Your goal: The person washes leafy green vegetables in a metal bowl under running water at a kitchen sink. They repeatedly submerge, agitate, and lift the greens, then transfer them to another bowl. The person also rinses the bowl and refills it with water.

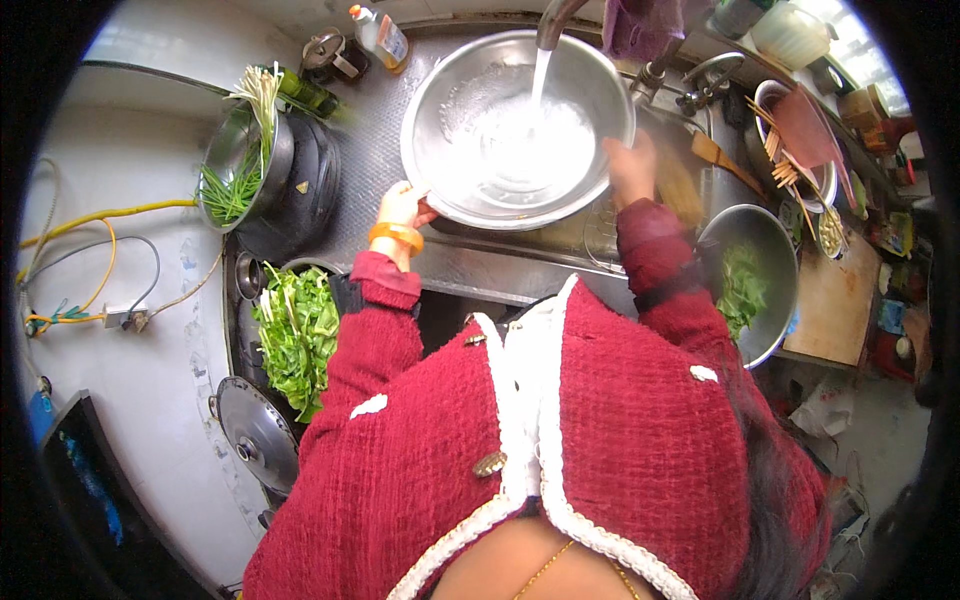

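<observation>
A wide stainless-steel basin (465, 112) is under the tap (553, 30), and water (540, 79) runs from the spout into it. The bright glare hides how much water is inside. My left hand (403, 206) grips the basin's near-left rim, with an amber-coloured bangle on the wrist. On the right side, my right hand (631, 166) holds the rim with the thumb on top. Below the basin, part of the sink (607, 225) shows along its front and right edge.
Leafy greens (296, 330) fill a container at left, near a pot lid (255, 431). A metal bowl (240, 172) of scallions tilts by a black appliance (315, 176). Right are another bowl (784, 262) with greens, a wooden spatula (724, 161) and a cutting board (836, 300).
</observation>
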The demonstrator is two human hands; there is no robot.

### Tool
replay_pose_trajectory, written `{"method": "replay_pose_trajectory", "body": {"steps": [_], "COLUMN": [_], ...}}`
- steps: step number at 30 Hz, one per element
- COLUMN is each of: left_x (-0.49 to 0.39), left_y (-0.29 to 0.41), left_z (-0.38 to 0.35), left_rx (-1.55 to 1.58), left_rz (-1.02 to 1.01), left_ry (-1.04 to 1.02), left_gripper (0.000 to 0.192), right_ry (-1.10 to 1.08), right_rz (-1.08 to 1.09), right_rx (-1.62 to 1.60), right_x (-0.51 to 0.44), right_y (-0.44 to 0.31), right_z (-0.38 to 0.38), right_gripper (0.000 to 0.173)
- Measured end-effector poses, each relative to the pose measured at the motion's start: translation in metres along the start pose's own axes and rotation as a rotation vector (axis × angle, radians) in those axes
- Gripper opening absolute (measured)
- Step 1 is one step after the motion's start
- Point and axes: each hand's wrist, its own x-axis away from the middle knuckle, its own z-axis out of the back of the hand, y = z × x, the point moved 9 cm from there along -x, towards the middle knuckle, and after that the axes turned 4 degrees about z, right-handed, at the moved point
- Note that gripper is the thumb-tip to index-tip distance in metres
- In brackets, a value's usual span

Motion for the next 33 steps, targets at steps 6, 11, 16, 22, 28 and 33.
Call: {"method": "replay_pose_trajectory", "body": {"steps": [6, 11, 16, 22, 28, 33], "left_x": [-0.035, -0.045, -0.022, 0.095, 0.08, -0.005], "left_y": [-0.026, 0.001, 0.03, 0.056, 0.009, 0.02], "left_z": [-0.03, -0.04, -0.027, -0.141, -0.187, -0.129], "left_rx": [-0.028, -0.006, -0.223, -0.86, -1.383, -2.11], "left_rz": [0.036, -0.116, -0.327, -1.133, -0.909, -0.496], "left_ry": [-0.031, -0.081, 0.107, 0.029, -0.426, -0.011], "left_gripper": [0.022, 0.019, 0.027, 0.06, 0.047, 0.06], "right_ry": [-0.009, 0.057, 0.11, 0.1, 0.087, 0.051], "right_rz": [0.338, 0.235, 0.019, -0.036, 0.017, -0.061], "right_rx": [-0.037, -0.218, -0.393, -0.506, -0.48, -0.378], "right_x": [0.014, 0.007, -0.001, 0.002, 0.006, 0.021], "right_y": [-0.039, -0.015, 0.018, 0.025, 0.002, -0.004], "right_z": [0.011, 0.027, 0.027, 0.019, 0.019, 0.015], "right_gripper": [0.014, 0.016, 0.025, 0.028, 0.027, 0.027]}}
